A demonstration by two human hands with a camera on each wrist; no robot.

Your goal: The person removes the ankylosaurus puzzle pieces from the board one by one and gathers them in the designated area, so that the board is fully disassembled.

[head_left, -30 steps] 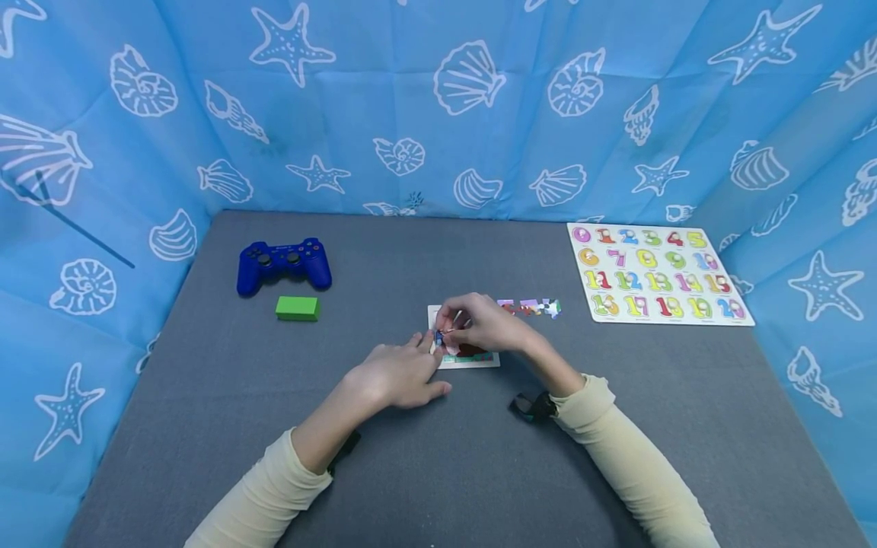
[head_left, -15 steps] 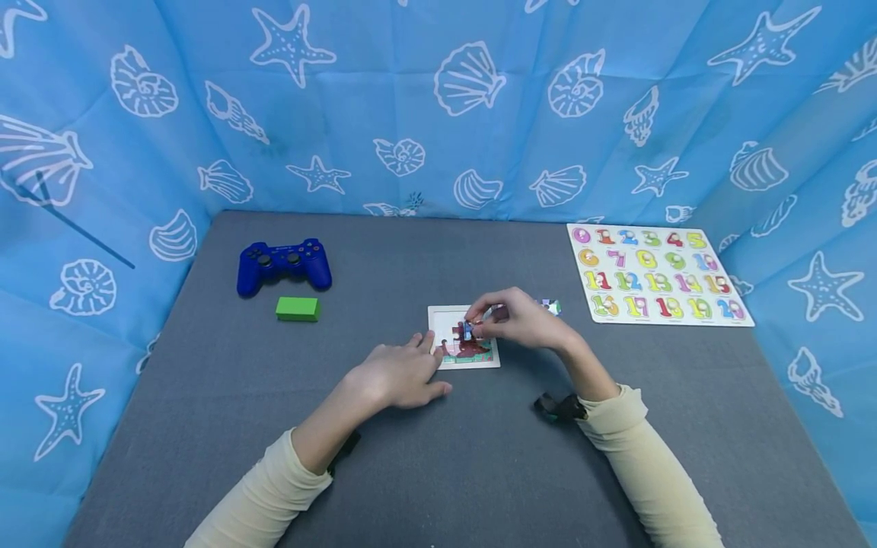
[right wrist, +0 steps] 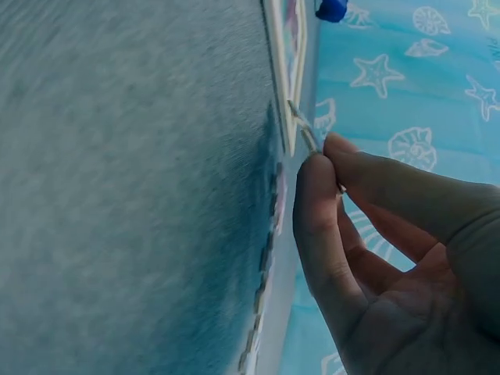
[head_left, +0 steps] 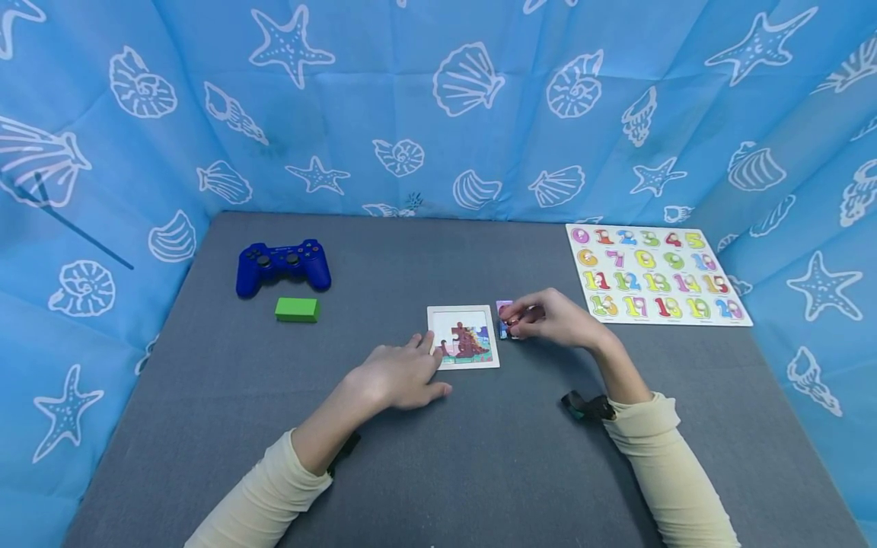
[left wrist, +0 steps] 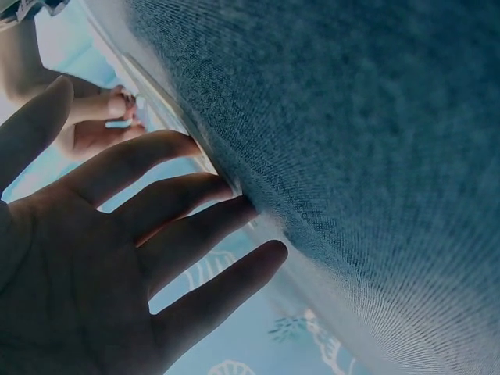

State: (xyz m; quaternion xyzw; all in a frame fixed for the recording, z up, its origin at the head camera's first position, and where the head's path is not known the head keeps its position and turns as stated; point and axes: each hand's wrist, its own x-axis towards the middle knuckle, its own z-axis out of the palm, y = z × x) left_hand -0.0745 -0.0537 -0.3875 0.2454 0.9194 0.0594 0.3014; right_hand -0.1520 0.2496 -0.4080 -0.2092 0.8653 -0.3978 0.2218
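Note:
A small square jigsaw tray (head_left: 460,309) with a pale rim lies mid-table, partly filled with a brown figure picture. My left hand (head_left: 404,373) rests its straight fingertips on the tray's left edge; in the left wrist view those fingers (left wrist: 195,226) are spread along that edge. Just right of the tray, my right hand (head_left: 556,321) pinches a jigsaw piece (head_left: 505,330). The right wrist view has this thin piece (right wrist: 309,137) tilted between thumb and finger. A row of loose jigsaw pieces (right wrist: 264,269) lies beneath the right hand, mostly hidden in the head view.
At back right lies a white number board (head_left: 658,274). A blue game controller (head_left: 284,266) and a green block (head_left: 298,309) are at the left. Blue shell-patterned cloth (head_left: 404,99) walls in the grey table (head_left: 425,472) at back and sides.
My right hand has moved right from over the tray to beside it, still pinching a piece. More of the tray's picture shows. My left hand has stayed put.

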